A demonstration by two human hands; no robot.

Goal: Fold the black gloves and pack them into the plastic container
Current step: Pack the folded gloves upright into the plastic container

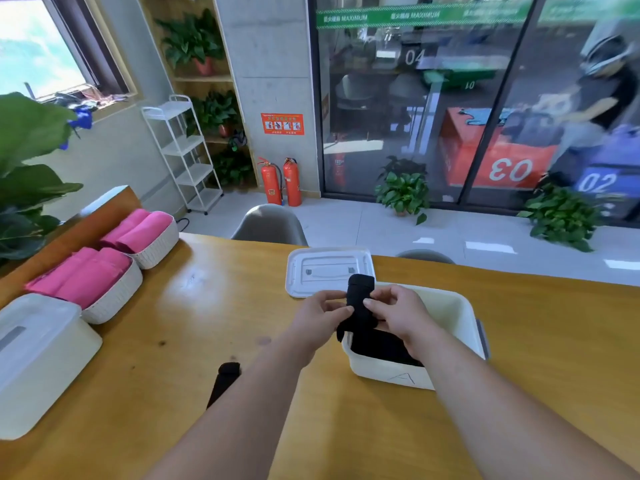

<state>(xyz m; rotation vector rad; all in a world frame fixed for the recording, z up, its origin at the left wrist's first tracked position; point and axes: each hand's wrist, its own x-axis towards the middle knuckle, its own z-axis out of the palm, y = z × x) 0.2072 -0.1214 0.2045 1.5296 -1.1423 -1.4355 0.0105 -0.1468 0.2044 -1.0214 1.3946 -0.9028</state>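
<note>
1. A white woven basket (156, 244) is sitting on the worktop (207, 323) at its far left, holding rolled pink towels (140, 230).
2. A second basket (116, 299) is sitting just nearer along the worktop's left edge.
3. A lidded white box (38, 358) is resting at the worktop's near left.
4. A grey chair (270, 225) is standing behind the worktop.
5. Two red fire extinguishers (292, 183) are standing well beyond the worktop.

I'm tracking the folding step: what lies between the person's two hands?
In the head view, a black fabric glove sits between the left hand and right hand, pinched by both, at the left rim of the open white plastic container.

Left hand (320, 315), right hand (398, 313) — fingers (341, 311) curled, pinching.
</note>
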